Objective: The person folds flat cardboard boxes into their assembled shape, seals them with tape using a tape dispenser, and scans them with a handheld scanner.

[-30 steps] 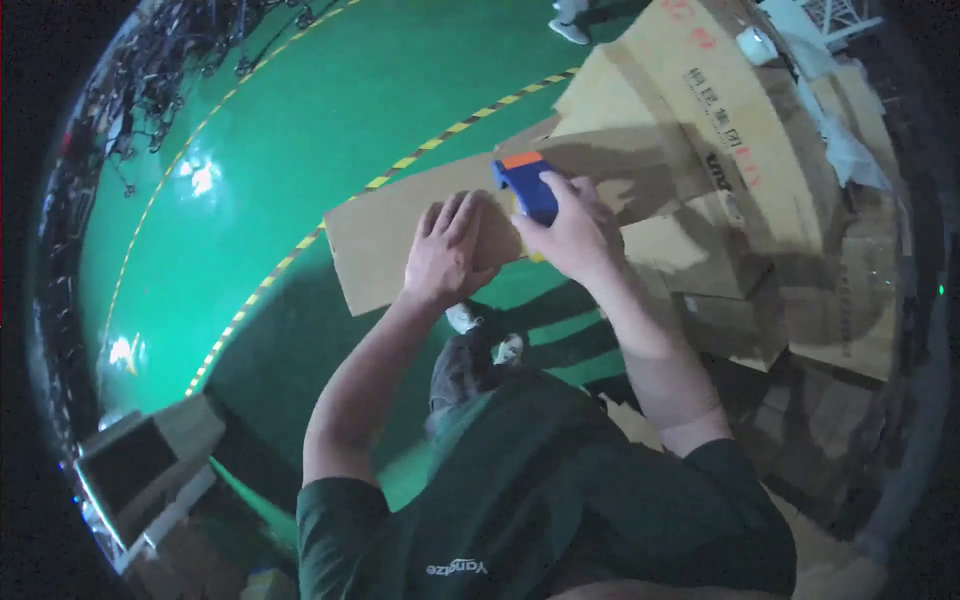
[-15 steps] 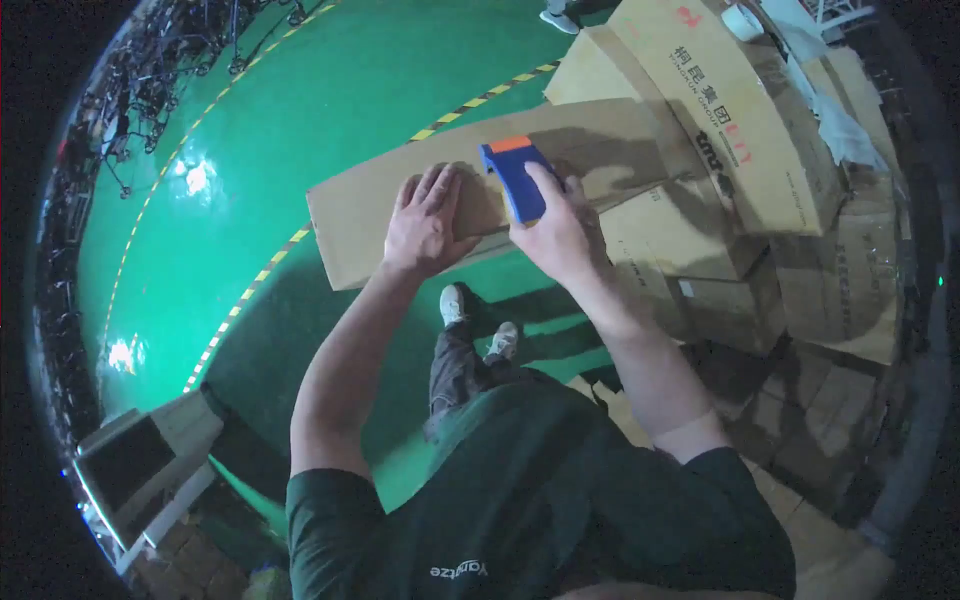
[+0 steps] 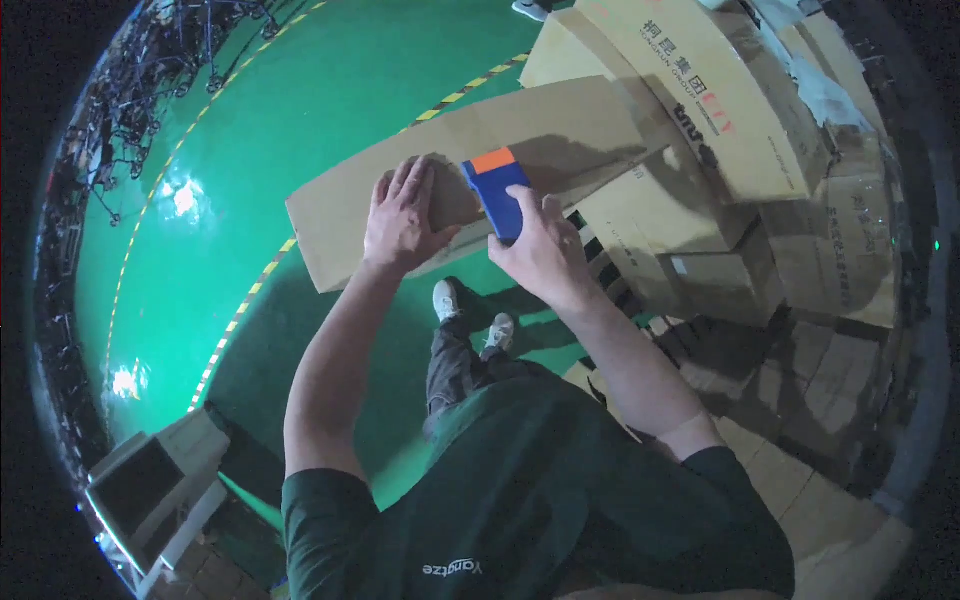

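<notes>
A long closed cardboard box [image 3: 340,220] lies crosswise in front of me, its right end against the stacked cartons. My left hand [image 3: 402,220] rests flat on its top, fingers stretched out and thumb toward the near edge. In my right hand [image 3: 545,255] is a blue hand-held tape dispenser [image 3: 500,200] with an orange front part. It is over the middle of the box, near the long near edge. Whether it touches the cardboard, and any tape under it, I cannot make out.
Printed cartons [image 3: 700,90] are stacked on the right, with crumpled plastic wrap [image 3: 830,100] on top. More cardboard [image 3: 800,390] lies lower right. Yellow-black floor tape [image 3: 460,95] crosses the green floor [image 3: 300,80]. A pale metal-framed object [image 3: 155,470] stands lower left. A shoe [image 3: 530,10] shows at the top.
The whole view has shifted slightly. Against the box, the tape dispenser and my right hand have come a little toward me. My left hand stays flat on the box.
</notes>
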### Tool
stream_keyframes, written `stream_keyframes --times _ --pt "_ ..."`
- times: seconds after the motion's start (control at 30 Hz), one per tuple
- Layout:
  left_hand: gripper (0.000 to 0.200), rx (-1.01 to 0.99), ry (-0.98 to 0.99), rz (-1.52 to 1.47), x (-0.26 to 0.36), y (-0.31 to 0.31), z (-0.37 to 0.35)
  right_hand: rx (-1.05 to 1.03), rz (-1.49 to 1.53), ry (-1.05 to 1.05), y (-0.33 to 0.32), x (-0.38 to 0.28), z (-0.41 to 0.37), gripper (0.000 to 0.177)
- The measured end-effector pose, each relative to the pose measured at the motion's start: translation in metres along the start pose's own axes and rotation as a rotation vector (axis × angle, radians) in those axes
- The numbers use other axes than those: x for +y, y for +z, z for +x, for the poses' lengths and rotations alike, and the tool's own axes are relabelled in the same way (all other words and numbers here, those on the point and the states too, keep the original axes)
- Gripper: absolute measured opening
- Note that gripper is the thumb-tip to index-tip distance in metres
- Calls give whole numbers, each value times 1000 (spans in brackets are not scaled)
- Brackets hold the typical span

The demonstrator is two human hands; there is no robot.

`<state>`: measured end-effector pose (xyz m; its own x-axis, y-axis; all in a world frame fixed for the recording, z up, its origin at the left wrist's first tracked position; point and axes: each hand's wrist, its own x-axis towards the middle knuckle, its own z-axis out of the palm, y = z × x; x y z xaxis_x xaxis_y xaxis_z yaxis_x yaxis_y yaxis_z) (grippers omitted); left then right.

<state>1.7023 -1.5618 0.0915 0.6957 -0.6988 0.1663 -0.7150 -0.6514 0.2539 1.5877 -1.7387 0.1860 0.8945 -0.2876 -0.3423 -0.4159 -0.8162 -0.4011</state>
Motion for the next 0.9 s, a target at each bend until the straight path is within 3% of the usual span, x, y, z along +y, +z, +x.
stream_keyframes --times 0.23,0.33,0.7,0.83,0.9 --pt "90 5 18 59 -2 8 -4 162 -15 -32 14 26 -35 67" --pt "89 11 27 45 1 6 -3 355 -31 -227 24 46 -61 64" --pt "87 26 48 92 -2 9 -3 160 -73 -134 40 74 -121 68" --pt "84 37 48 63 1 8 -4 13 -72 -58 50 72 -76 73" --pt "84 31 57 38 2 7 -6 -141 -44 46 42 52 -35 56"
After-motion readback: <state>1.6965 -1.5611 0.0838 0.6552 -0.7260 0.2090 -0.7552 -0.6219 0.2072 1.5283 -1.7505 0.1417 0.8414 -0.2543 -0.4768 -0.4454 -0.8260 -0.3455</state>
